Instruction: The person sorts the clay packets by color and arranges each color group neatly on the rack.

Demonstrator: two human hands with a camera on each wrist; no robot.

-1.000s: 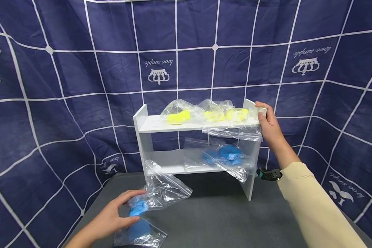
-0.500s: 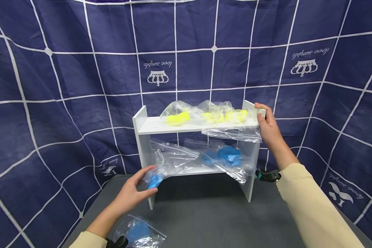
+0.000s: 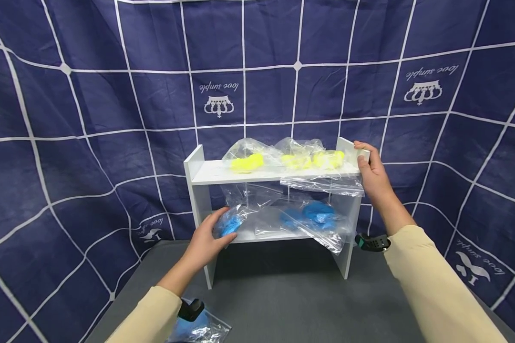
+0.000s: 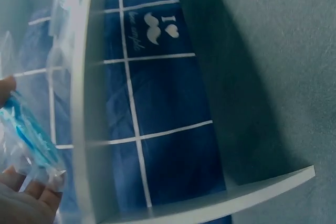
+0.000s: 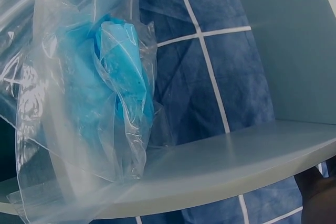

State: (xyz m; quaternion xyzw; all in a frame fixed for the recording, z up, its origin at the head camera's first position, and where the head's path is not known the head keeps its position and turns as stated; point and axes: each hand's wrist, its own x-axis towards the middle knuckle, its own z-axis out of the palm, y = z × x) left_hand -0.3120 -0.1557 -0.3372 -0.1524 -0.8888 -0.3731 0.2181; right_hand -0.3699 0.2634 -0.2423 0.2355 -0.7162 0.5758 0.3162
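My left hand (image 3: 208,238) pinches a clear zip bag (image 3: 231,225) with something blue in it, at the left end of the white shelf unit's lower board (image 3: 242,236). In the left wrist view, thumb and fingers lie on either side of this blue-filled bag (image 4: 31,135). My right hand (image 3: 374,178) grips the top of the unit's right side panel (image 3: 353,155). To the right on the lower board lie clear bags with blue contents (image 3: 319,213), seen close in the right wrist view as a bag (image 5: 123,72) of folded blue material.
Clear bags with yellow contents (image 3: 246,163) lie along the top board (image 3: 210,171). An empty-looking bag edge (image 3: 322,185) hangs over its front. Another blue-filled bag (image 3: 197,328) lies on the grey tabletop (image 3: 279,300), partly behind my left forearm. A blue gridded curtain (image 3: 154,95) surrounds the table.
My left hand has lifted the blue-filled bag from the tabletop and carried it up and rightward to the lower board. My right hand keeps its hold on the side panel.
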